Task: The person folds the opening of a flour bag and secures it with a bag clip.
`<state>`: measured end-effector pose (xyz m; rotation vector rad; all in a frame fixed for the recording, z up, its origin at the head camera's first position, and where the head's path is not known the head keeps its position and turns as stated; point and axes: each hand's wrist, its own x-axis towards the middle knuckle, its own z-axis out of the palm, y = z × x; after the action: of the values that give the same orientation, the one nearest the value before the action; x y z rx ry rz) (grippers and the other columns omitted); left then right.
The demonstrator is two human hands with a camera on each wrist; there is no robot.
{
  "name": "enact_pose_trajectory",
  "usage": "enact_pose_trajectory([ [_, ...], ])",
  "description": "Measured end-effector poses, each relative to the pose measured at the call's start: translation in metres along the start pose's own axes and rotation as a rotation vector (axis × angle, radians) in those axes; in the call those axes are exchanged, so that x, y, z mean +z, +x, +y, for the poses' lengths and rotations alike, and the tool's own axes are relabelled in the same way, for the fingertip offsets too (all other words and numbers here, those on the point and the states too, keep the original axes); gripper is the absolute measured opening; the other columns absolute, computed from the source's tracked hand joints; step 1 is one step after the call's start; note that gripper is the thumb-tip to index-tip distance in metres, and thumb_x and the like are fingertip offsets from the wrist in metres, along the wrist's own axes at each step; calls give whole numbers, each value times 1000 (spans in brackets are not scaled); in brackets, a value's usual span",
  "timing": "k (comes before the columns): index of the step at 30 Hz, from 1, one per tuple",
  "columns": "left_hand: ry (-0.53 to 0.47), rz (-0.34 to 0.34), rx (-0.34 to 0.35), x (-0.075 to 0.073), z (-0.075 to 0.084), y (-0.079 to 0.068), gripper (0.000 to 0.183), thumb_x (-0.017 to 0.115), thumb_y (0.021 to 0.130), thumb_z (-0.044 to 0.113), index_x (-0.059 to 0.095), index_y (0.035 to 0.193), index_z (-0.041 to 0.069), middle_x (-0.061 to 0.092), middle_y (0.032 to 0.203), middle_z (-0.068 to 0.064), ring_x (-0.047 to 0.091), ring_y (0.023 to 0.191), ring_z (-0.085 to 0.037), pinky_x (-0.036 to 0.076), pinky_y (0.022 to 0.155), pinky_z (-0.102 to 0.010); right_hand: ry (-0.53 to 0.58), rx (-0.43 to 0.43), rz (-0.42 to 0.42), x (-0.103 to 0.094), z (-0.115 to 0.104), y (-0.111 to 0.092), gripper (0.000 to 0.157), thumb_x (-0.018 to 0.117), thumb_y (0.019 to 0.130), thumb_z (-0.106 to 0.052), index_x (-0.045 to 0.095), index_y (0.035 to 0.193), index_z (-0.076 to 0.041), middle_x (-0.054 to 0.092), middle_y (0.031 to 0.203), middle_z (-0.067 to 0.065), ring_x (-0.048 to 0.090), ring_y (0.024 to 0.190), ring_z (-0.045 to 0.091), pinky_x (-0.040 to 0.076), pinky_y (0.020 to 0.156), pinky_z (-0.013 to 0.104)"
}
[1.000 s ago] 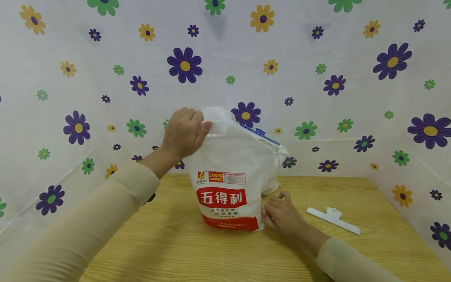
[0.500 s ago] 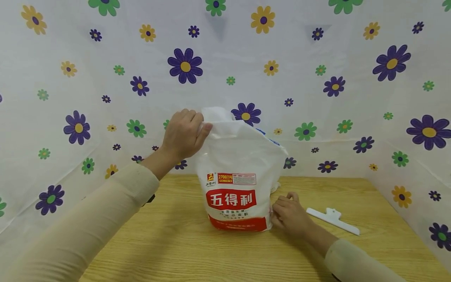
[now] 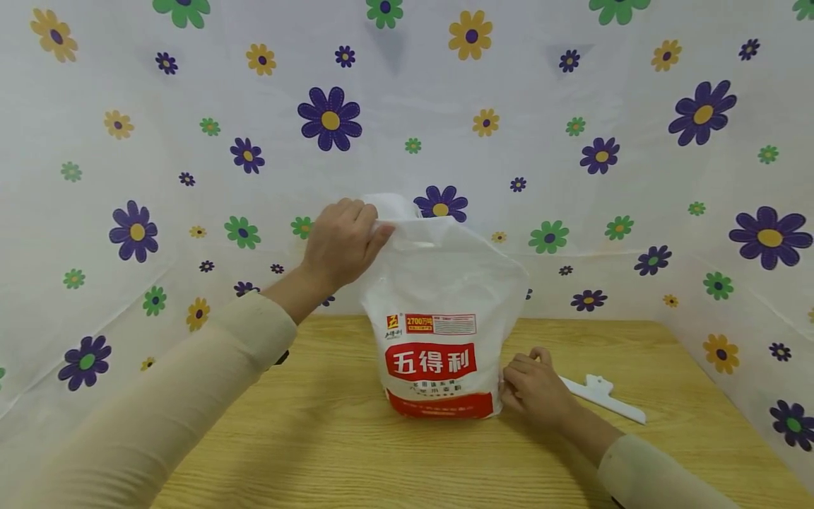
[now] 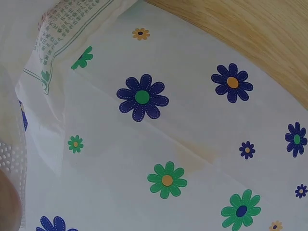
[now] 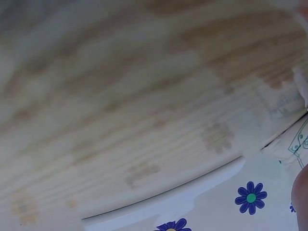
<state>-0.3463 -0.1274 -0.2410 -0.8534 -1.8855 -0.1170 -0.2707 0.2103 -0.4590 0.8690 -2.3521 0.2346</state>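
A white flour bag (image 3: 445, 283) with red panels and Chinese lettering stands on the table. High on its left side, my left hand (image 3: 343, 240) grips the bag's top edge, thumb toward me. My right hand (image 3: 534, 389) is at the bag's lower right corner with fingers curled against it; its fingertips are partly hidden. Green print on the bag's side (image 4: 72, 33) shows in the left wrist view. In the right wrist view, only a bit of my thumb (image 5: 301, 199) and the bag's edge appear at the right.
A white plastic sealing clip (image 3: 604, 399) lies on the wooden table (image 3: 356, 466), just beyond my right hand. A white curtain (image 3: 636, 205) printed with flowers surrounds the table at the back and both sides.
The bag has shifted right and turned, so its front faces me more squarely. Its blue-printed strip at the upper right has gone from view. Both hands moved right with it, keeping their places.
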Motion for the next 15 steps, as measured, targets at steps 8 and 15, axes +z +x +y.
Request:
enact_pose_trajectory([
  [8,-16,-7,-3,5,9,5,70,18,106,56,54,79,3,49,64,-9,47,61,-24,40,55,-35,-22,-47,44,0,9,-9,19,66,80,-14,50,70,-19,52,70,-11,46,72,9,31,84,41],
  [15,-48,-3,-19,5,15,12,72,14,105,56,55,79,4,50,65,-9,47,63,-24,42,58,-37,-82,-177,1,-13,16,-3,7,69,78,-15,62,79,-14,56,74,-6,49,77,13,35,84,42],
])
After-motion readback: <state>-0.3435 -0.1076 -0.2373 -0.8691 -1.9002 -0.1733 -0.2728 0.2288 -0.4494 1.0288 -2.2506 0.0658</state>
